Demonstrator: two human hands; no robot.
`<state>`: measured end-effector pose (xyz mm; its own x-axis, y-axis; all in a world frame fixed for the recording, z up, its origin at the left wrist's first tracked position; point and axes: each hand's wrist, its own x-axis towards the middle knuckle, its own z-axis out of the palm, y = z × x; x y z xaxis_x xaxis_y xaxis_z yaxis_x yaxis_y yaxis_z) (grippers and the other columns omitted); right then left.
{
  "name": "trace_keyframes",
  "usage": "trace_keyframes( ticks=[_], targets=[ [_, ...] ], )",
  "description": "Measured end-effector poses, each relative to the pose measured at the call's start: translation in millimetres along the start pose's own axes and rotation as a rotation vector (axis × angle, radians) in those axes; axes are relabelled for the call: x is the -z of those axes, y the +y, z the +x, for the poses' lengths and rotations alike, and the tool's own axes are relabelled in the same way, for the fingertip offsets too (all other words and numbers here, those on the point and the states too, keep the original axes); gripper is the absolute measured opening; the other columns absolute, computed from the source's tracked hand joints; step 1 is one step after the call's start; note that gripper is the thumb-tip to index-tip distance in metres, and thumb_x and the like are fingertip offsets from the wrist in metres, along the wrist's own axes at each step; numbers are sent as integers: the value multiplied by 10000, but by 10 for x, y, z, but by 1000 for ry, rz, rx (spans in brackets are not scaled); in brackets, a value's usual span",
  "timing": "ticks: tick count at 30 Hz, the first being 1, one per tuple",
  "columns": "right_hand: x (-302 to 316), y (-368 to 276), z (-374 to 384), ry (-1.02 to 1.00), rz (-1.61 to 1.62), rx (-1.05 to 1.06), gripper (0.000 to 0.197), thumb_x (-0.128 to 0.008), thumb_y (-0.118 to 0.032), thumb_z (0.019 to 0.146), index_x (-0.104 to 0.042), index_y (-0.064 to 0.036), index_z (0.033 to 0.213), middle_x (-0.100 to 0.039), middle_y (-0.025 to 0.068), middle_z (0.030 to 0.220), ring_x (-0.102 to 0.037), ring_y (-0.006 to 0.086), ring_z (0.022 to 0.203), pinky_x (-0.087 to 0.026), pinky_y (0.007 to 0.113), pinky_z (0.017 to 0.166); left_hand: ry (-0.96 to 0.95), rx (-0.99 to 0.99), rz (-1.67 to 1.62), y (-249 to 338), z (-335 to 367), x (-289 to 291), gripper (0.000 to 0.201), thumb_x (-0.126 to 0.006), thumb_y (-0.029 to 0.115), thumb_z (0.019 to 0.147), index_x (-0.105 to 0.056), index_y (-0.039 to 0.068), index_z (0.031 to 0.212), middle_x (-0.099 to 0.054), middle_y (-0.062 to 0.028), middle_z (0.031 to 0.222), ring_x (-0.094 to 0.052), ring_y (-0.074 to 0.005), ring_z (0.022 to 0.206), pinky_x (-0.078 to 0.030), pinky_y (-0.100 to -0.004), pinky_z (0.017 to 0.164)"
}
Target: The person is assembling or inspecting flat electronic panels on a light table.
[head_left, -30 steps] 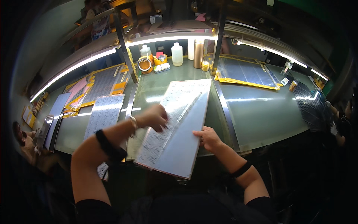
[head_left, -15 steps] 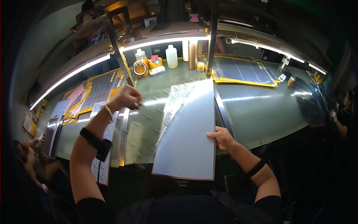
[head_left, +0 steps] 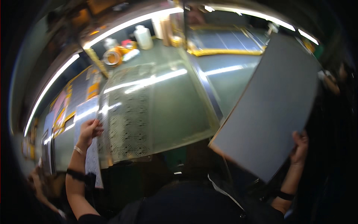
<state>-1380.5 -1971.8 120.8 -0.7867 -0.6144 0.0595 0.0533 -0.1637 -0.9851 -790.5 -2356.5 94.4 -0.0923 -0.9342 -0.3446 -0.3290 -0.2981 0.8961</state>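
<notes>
On the right, my right hand grips the side edge of a large flat grey panel with a copper-coloured rim. The panel is tilted and hangs off the right part of the bench's front. My left hand is closed at the left edge of a clear film printed with black dotted patterns. That film lies over the glass bench top. Beside the left hand, a narrow pale patterned strip juts past the bench's front edge. Motion blurs the fingertips of both hands.
White bottles, an orange tape roll and a bronze flask stand at the back. Yellow-edged sheets lie behind right, more at left. A metal strip crosses the bench. Other people's arms show at both sides.
The grey panel has swung right and tilted in my right hand, off the middle of the bench. My left hand has moved left and nearer, and the film lies flatter on the glass.
</notes>
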Motion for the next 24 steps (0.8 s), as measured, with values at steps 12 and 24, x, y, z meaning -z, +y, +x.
trace_keyframes(
  ticks=[12,24],
  targets=[
    [1283,901,-618,785,-403,-52,162,-567,-29,783,-533,17,934,-578,91,793,-588,147,595,-544,294,456,66,191,-150,-529,28,-181,277,-564,177,801,-523,31,1032,-590,-76,949,-581,-164,800,-491,-248,687],
    [1000,3503,-442,787,-893,-285,246,-533,-65,684,-589,31,903,-608,193,683,-608,315,621,-460,386,590,102,229,-116,-709,-235,-174,344,-543,115,824,-473,24,1148,-573,-49,976,-573,-131,832,-494,-232,717]
  ],
)
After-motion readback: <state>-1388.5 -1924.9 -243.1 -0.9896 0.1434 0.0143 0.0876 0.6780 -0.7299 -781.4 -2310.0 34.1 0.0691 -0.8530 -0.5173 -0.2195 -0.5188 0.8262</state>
